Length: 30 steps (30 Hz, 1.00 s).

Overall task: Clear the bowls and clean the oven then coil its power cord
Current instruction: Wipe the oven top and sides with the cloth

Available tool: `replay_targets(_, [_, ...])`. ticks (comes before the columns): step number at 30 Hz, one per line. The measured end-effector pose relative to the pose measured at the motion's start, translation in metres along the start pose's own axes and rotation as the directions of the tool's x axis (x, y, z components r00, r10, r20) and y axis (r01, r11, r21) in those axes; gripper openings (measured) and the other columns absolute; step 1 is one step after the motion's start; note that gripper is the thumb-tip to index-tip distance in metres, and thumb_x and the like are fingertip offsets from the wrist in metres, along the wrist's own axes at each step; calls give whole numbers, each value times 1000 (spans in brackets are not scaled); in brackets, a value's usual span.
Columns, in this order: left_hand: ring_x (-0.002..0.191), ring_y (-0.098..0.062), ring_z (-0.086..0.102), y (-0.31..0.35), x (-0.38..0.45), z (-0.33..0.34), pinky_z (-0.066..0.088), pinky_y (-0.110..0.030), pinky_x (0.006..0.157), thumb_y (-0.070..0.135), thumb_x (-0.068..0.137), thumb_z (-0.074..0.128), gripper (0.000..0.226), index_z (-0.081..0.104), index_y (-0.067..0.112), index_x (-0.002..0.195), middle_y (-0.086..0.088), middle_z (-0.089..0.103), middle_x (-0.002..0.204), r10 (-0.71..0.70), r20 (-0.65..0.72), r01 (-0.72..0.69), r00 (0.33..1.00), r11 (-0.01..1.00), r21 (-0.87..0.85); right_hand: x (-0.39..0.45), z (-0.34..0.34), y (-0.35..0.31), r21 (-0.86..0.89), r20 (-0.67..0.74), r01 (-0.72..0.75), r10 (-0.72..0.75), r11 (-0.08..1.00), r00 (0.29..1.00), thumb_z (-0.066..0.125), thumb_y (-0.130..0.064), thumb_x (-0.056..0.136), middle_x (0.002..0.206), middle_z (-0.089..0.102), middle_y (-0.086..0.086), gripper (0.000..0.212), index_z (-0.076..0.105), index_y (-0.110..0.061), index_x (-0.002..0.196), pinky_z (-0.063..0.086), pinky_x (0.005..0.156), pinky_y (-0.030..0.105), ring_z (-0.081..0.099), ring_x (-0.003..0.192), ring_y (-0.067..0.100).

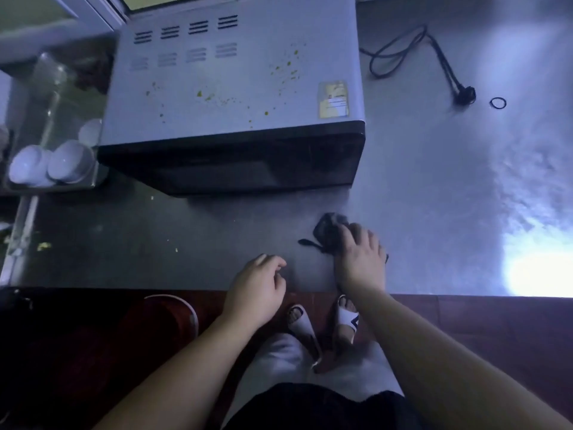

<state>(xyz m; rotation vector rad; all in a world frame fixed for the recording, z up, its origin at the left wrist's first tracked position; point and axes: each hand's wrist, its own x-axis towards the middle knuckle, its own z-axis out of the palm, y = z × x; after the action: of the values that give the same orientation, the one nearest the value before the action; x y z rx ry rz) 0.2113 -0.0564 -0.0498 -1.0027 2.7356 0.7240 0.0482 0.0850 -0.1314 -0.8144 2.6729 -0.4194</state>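
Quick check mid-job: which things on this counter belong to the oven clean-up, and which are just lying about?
Part of the job:
oven, top spattered green
dark cloth under the right hand
power cord, loose beside the oven
white bowls on the tray at left
black band near the plug, probably for the cord

Lying about:
glass jar
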Motion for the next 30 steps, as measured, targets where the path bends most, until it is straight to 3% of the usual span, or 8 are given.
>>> replay_targets(5, [102,-14,64,-9,4,-4,53,-32,87,14,85,57,29,68,23,110,7,67,109,-3,6,3,1000,1000,-18,52,-8,-4,123,-60,-273,282,954,958,55,-17,92,125,51,22,53,47,-11,144,38,93,47,43,112,41])
replay_targets(10, [101,-14,63,-38,19,-14,52,-30,85,13,87,56,28,68,22,111,7,67,109,9,26,-9,1000,1000,-25,59,13,-54,157,-52,-302,313,940,948,55,-21,96,131,49,22,57,41,-8,150,36,100,47,42,114,41])
replay_targets(13, [101,-13,62,-60,27,-23,51,-29,84,13,86,55,29,68,22,111,6,68,109,22,10,-21,1000,999,-35,43,42,-101,102,-25,-180,183,978,983,66,-21,86,122,54,21,65,48,-7,147,43,96,47,46,105,40])
replay_targets(15, [100,-14,61,-76,30,-30,49,-29,82,13,85,56,28,68,22,108,6,68,108,38,3,-38,999,999,-37,25,59,-142,64,73,35,-40,997,997,65,-26,83,125,52,15,73,43,-13,151,47,93,47,43,105,37])
replay_targets(18, [94,-18,61,-108,31,-42,48,-32,75,15,84,59,19,66,22,99,6,66,100,54,-9,-54,999,998,-19,6,72,-185,90,285,298,-311,950,907,64,-31,85,140,44,4,83,27,-27,159,45,100,41,38,117,31])
replay_targets(20, [94,-16,62,-136,30,-53,52,-33,75,18,84,59,19,66,25,100,8,66,101,48,-10,-48,999,999,-18,1,68,-184,127,220,315,-337,940,916,58,-37,90,135,48,1,70,36,-32,156,48,97,43,43,116,31])
replay_targets(25, [90,-19,65,-200,35,-78,56,-39,77,19,81,56,21,67,23,99,5,67,97,92,-33,-94,995,995,-43,7,56,-115,65,-109,-23,30,998,994,47,-39,89,118,56,17,58,51,-26,146,45,90,46,50,101,43])
replay_targets(30, [86,-22,65,-233,33,-93,55,-38,75,10,80,61,20,68,17,97,0,67,94,143,-38,-145,989,988,-51,26,40,-91,122,-155,-460,475,880,866,38,-36,86,131,49,24,63,44,-29,149,33,102,42,45,112,44])
